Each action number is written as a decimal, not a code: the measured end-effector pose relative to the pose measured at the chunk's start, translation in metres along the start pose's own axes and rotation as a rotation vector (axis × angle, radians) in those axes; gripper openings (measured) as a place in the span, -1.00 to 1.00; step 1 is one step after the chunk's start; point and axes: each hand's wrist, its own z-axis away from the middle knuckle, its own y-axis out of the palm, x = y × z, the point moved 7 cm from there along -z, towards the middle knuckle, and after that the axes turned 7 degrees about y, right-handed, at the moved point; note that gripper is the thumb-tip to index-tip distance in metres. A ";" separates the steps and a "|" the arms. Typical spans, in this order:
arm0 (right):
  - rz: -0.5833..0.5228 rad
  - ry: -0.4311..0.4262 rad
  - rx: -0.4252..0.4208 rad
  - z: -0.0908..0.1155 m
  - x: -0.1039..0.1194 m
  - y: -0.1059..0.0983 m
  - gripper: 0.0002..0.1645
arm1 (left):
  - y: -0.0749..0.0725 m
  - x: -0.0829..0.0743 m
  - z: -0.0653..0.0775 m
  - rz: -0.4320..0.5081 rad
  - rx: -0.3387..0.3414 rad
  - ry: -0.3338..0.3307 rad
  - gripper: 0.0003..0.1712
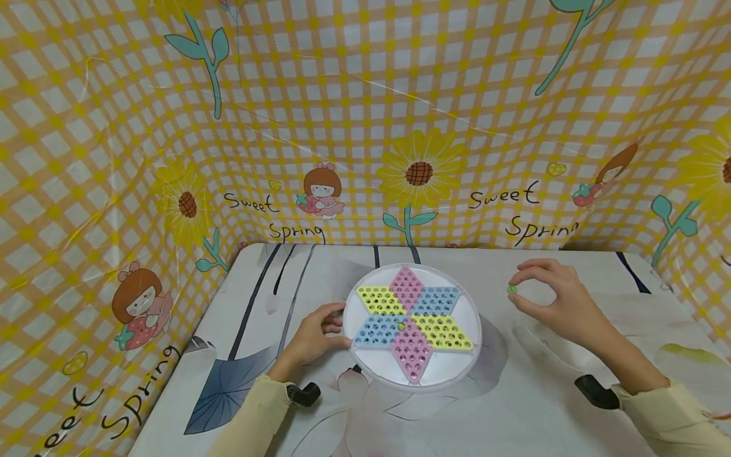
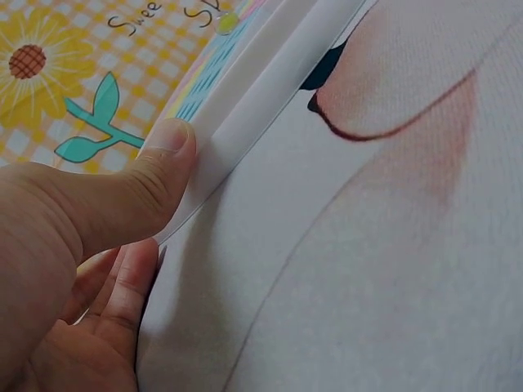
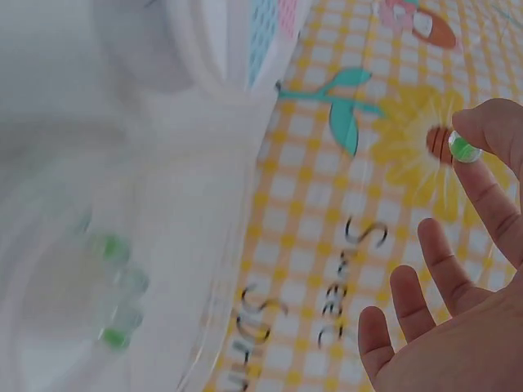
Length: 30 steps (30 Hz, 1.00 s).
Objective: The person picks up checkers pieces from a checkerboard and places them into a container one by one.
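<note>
A round white Chinese checkers board [image 1: 356, 365] lies on the table, its star of pink, yellow and blue points full of small holes. One yellow-green marble [image 1: 401, 326] sits near the star's centre. At the board's left edge, my left hand [image 1: 314, 333] holds the rim, the thumb [image 2: 167, 151] on the edge and the other fingers curled lower down. Off to the right, my right hand [image 1: 551, 298] is raised above the table. Between its thumb and index finger it pinches a clear and green marble [image 3: 464, 148]; the other fingers are spread.
Below the right hand is a clear round dish [image 1: 548, 346], partly hidden by that hand and forearm. Several green marbles [image 3: 114, 247] lie in it, blurred in the right wrist view. A checked cloth [image 1: 354, 127] hangs behind the table [image 1: 320, 279] and along its sides.
</note>
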 end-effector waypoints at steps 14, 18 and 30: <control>0.017 0.054 -0.111 0.030 -0.057 -0.053 -0.62 | -0.001 -0.001 0.000 -0.085 0.007 0.052 -0.11; 0.041 0.154 -0.105 0.039 -0.074 -0.061 -0.71 | -0.001 0.001 -0.001 -0.097 0.006 0.060 -0.12; 0.111 0.270 -0.077 0.055 -0.102 -0.063 -0.74 | -0.001 0.004 0.000 -0.091 0.007 0.040 -0.11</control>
